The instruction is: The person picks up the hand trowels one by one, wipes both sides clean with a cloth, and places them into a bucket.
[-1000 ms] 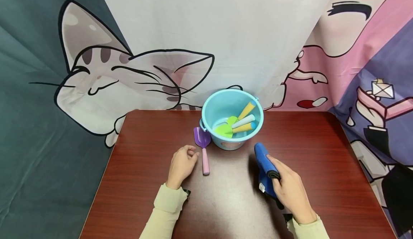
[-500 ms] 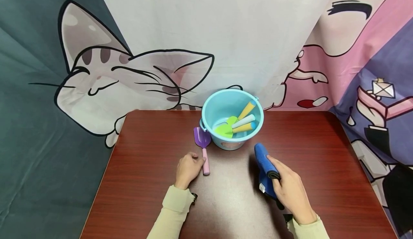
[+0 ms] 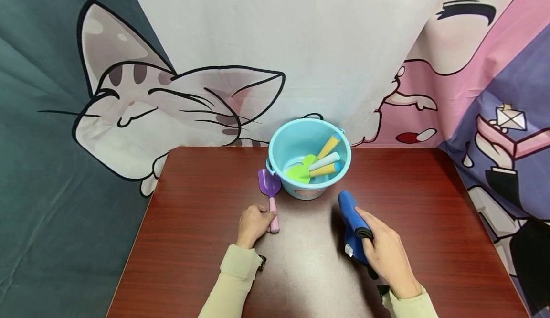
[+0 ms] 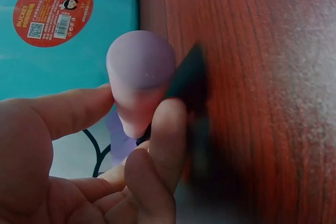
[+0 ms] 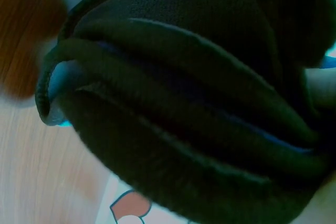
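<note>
A toy shovel with a purple blade and pink handle (image 3: 273,205) lies on the table, its blade by the left foot of the bucket. My left hand (image 3: 253,222) pinches the handle near its end; the left wrist view shows the thumb on one side of the handle (image 4: 137,72) and fingers on the other. To the right, my right hand (image 3: 388,251) grips a folded blue cloth (image 3: 353,213) with a black edge and a white tag. Close up in the right wrist view, the cloth's folds (image 5: 173,103) look dark and cover most of the frame.
A light blue bucket (image 3: 283,139) stands at the table's back edge, holding several toy tools with green heads and yellow or pale handles (image 3: 324,161). Behind the brown table (image 3: 202,184) hangs a cartoon-printed curtain (image 3: 335,46).
My left hand has moved right and slightly toward me, from beside the shovel onto its handle, and now pinches it. The right hand and the cloth look unmoved.
</note>
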Demonstrator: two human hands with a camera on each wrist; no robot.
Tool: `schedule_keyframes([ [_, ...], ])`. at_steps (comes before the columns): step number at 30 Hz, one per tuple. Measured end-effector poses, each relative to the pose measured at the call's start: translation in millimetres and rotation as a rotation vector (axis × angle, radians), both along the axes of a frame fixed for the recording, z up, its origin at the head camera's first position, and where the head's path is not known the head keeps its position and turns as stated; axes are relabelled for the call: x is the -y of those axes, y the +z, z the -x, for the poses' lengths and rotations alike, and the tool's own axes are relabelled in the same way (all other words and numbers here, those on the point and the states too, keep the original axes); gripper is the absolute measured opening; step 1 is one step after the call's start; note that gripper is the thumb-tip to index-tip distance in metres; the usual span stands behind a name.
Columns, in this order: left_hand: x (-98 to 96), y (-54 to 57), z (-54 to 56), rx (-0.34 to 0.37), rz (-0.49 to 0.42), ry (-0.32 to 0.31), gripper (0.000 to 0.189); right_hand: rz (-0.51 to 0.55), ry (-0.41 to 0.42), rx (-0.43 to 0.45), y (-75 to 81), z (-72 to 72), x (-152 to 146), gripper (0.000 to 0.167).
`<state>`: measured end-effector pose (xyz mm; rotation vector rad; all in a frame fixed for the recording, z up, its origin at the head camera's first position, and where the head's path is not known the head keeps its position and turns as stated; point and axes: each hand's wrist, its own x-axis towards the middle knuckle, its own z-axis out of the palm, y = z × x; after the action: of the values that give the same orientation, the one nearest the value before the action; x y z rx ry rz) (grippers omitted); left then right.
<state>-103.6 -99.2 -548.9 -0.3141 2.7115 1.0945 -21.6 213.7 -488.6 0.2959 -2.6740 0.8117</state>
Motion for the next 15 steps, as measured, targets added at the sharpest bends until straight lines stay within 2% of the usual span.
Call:
schedule_keyframes([
  [5, -1.5, 1.4, 1.1, 0.02, -0.005, -0.009, 0.031, 0.0, 0.002, -0.003, -0.8, -0.1, -0.5, 0.06],
  [11, 1.2, 0.4, 4.0, 0.011, 0.004, -0.023, 0.018, 0.001, 0.001, 0.003, 0.1, 0.4, -0.5, 0.06],
  [15, 5.2, 2.0, 6.0, 0.011, -0.021, -0.019, 0.017, 0.001, -0.002, 0.006, 0.7, 0.6, -0.8, 0.062],
])
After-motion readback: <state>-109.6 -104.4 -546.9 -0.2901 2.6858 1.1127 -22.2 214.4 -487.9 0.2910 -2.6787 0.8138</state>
